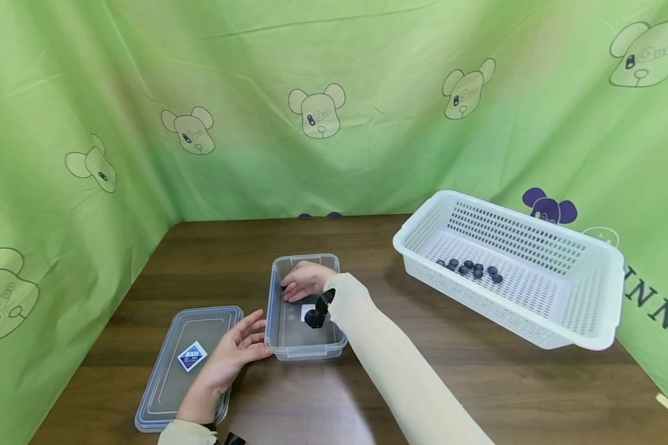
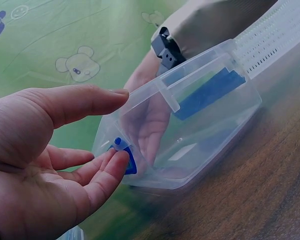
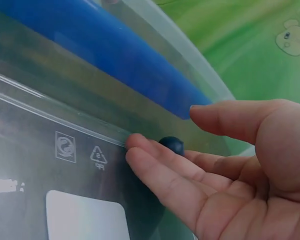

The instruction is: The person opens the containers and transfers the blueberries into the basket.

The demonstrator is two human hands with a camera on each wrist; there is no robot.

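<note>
A clear plastic food container point(image 1: 306, 350) with blue strips along its sides stands uncovered on the table. My right hand point(image 1: 305, 281) reaches down into its far part, thumb apart from the fingers. Behind those fingers, in the right wrist view, a dark round blueberry point(image 3: 172, 145) lies by the container wall, not pinched. Beside the container's near left corner is my left hand point(image 1: 238, 347), its thumb and fingers spread and fingertips by the wall. The left wrist view shows those fingertips close to a blue latch piece point(image 2: 131, 162). Several blueberries point(image 1: 478, 272) lie in a white basket.
The white perforated basket point(image 1: 423, 262) stands at the right, near the curtain. A blue-edged lid point(image 1: 169, 395) with a sticker lies flat at the left, partly under my left forearm. A green curtain point(image 1: 245, 173) with bear prints encloses the wooden table point(image 1: 222, 259).
</note>
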